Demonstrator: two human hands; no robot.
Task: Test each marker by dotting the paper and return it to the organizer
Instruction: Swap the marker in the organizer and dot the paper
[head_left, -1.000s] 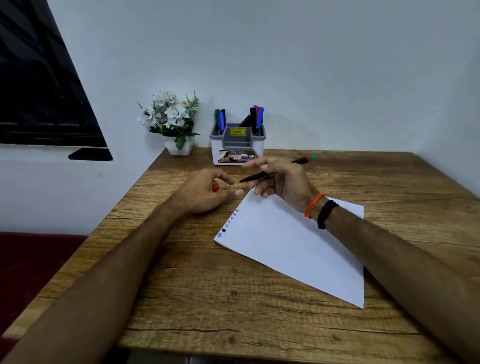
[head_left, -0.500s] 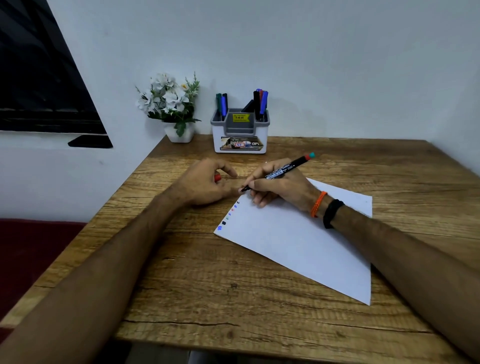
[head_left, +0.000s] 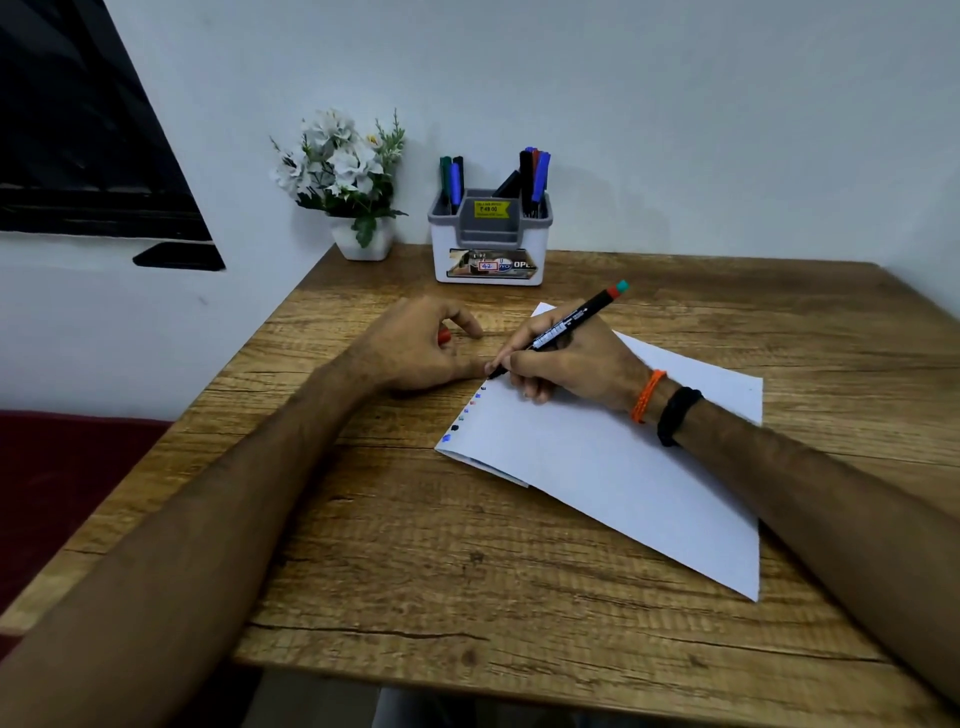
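Observation:
My right hand (head_left: 569, 361) grips a black marker (head_left: 566, 325) with a red and teal end, its tip down at the upper left edge of the white paper (head_left: 623, 462). A row of several coloured dots (head_left: 465, 410) runs along that edge. My left hand (head_left: 415, 348) rests on the table just left of the paper, fingers curled round a red cap (head_left: 443, 336). The white and grey organizer (head_left: 491, 241) stands at the back with several markers upright in it.
A small white pot of white flowers (head_left: 348, 182) stands left of the organizer against the wall. The wooden table (head_left: 467, 571) ends close on the left, beside a dark red seat (head_left: 57, 478). A dark window (head_left: 78, 130) is at upper left.
My right hand lowered the marker from a raised, level pose until its tip met the paper's edge. My left hand stayed put with the red cap. The view shifted downward.

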